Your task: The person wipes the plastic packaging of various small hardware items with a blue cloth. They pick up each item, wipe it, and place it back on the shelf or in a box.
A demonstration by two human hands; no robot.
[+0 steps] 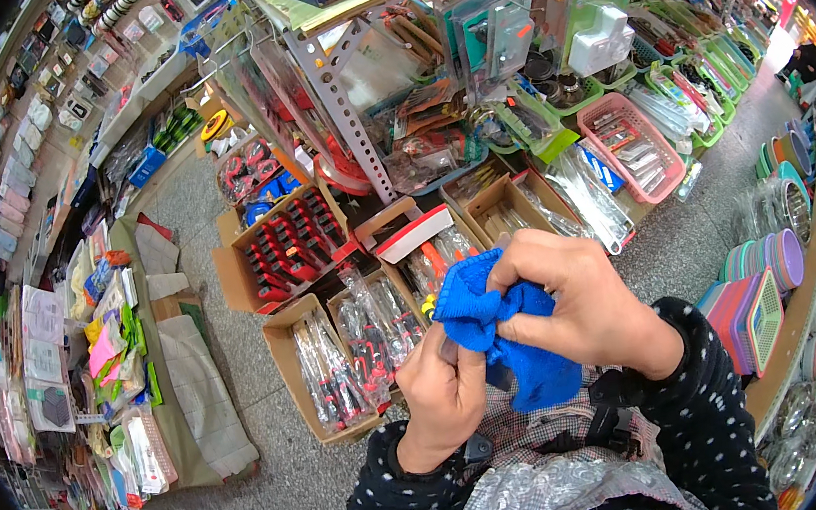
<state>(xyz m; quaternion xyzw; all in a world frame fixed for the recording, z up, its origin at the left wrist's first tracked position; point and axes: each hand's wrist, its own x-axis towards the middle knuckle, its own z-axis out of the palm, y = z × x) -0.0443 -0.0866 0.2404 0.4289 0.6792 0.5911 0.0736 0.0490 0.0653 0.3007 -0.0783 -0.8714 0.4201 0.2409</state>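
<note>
A bright blue knitted cloth item (546, 371) is bunched up in front of my chest. My right hand (571, 297) pinches a fold of it between thumb and fingers. Lower and to the left, my left hand (442, 391) has its thumb and curled fingers closed on a greyish, partly see-through piece that meets the blue knit; what that piece is I cannot tell. The blue item's lower part hangs loose over a checked apron (501, 410). Just beyond my hands stand cardboard boxes of packaged hand tools (379, 334).
An open cardboard box of red-and-black tools (294, 245) stands ahead to the left. A perforated metal shelf post (353, 118) rises behind it. A pink plastic basket (633, 146) sits ahead right, stacked colourful baskets (751, 321) at the right. A goods-covered table (157, 374) is at left.
</note>
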